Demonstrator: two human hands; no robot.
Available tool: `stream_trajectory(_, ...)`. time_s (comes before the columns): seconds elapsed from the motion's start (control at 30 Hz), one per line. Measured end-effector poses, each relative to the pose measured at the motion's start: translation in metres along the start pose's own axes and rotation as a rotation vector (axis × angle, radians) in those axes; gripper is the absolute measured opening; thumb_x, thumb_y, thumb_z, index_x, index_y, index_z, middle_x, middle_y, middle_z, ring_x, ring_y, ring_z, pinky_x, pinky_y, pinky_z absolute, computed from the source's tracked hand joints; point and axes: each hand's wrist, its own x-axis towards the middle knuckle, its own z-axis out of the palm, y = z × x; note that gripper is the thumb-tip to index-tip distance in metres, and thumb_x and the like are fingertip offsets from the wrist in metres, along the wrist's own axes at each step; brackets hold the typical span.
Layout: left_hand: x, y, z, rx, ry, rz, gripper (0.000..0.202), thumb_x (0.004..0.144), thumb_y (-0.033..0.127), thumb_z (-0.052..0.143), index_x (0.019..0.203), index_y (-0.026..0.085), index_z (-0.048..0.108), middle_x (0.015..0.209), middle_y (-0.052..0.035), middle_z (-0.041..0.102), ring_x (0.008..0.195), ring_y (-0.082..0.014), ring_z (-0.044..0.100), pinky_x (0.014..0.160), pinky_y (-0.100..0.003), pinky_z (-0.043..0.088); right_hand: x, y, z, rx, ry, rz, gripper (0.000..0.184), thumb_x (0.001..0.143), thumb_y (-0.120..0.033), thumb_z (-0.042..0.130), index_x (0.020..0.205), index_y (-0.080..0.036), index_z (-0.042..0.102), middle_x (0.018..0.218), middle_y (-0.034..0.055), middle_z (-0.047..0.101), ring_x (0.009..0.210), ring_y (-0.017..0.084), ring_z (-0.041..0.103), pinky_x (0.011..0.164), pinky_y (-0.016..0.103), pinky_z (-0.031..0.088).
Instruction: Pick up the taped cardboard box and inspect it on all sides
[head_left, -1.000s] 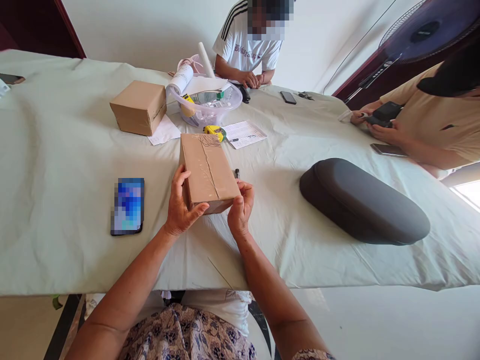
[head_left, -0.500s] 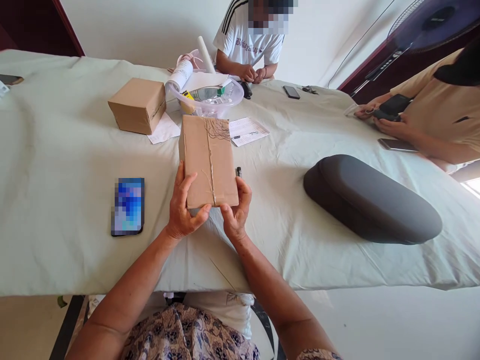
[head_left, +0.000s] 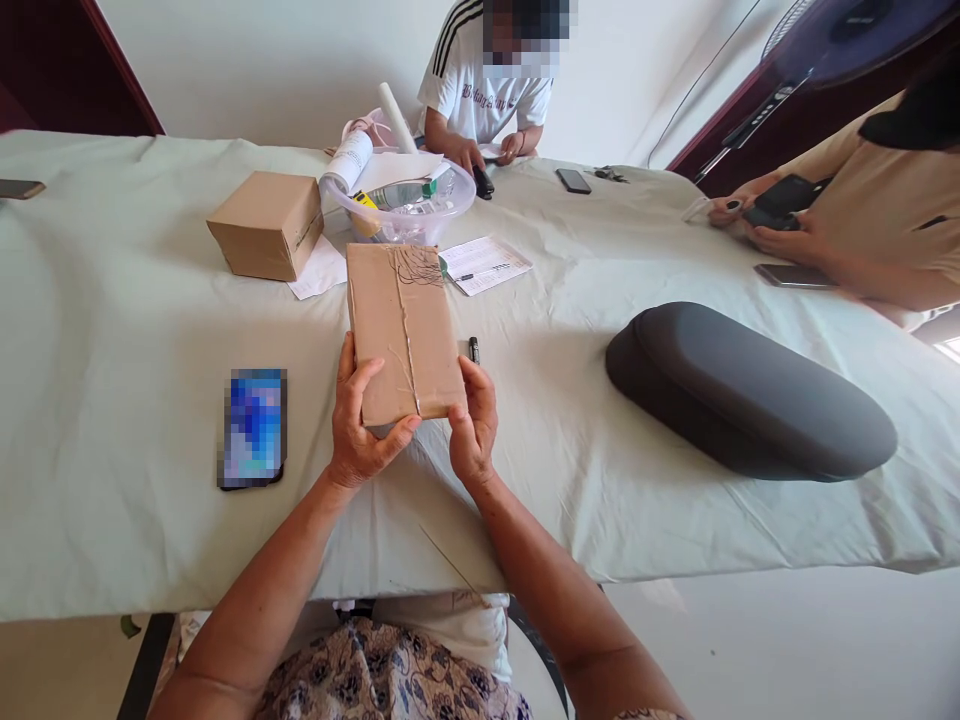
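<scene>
I hold a flat parcel wrapped in brown paper (head_left: 401, 325), taped down its middle, tilted up off the table. My left hand (head_left: 358, 430) grips its near left corner, thumb under the bottom edge. My right hand (head_left: 471, 425) clasps its near right corner. Both hands are closed on the parcel. A black pen (head_left: 474, 350) lies on the cloth just right of the parcel.
A phone (head_left: 253, 428) lies left of my hands; a dark grey case (head_left: 742, 395) to the right. A brown box (head_left: 266, 225), a clear bowl (head_left: 405, 205) of items and papers (head_left: 484, 263) sit farther back. Two other people sit across and at the right, handling phones.
The parcel was lifted from lying flat and tilted up toward me; both hands kept their grip on its near corners. The yellow tape measure behind it is now hidden.
</scene>
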Motion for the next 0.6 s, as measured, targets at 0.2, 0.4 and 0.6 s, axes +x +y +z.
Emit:
stream_trajectory(0.2, -0.001, 0.0021, -0.0023, -0.08, -0.009, -0.075, 0.064, 0.089, 0.043, 0.071, 0.146, 0.028, 0.045, 0.174, -0.014, 0.022, 0.16, -0.0383, 0.027, 0.126, -0.061, 0.035, 0.0017, -0.0005, 0.0002, 0.08, -0.011, -0.001, 0.048, 0.095, -0.056, 0.053, 0.138, -0.035, 0.058, 0.14, 0.0094, 0.059, 0.131, 0.03, 0.057, 0.104, 0.051, 0.052)
stream_trajectory(0.4, -0.0019, -0.0006, -0.0055, -0.079, -0.051, -0.107, 0.085, 0.092, 0.048, 0.068, 0.163, 0.034, 0.023, 0.177, -0.0098, 0.013, 0.164, -0.0359, 0.015, 0.131, -0.061, 0.025, 0.0025, 0.0009, 0.0009, 0.119, -0.031, 0.053, 0.057, 0.093, -0.06, 0.057, 0.143, -0.034, 0.053, 0.139, 0.0103, 0.061, 0.13, 0.029, 0.06, 0.105, 0.051, 0.053)
stream_trajectory(0.6, -0.0014, 0.001, -0.0058, -0.145, -0.09, -0.213, 0.103, 0.091, 0.052, 0.07, 0.167, 0.038, 0.002, 0.179, -0.006, 0.005, 0.165, -0.0308, 0.01, 0.133, -0.052, 0.024, 0.0061, 0.0022, 0.0022, 0.205, -0.056, 0.075, 0.049, 0.093, -0.054, 0.061, 0.138, -0.033, 0.058, 0.144, 0.0095, 0.059, 0.135, 0.03, 0.058, 0.112, 0.054, 0.05)
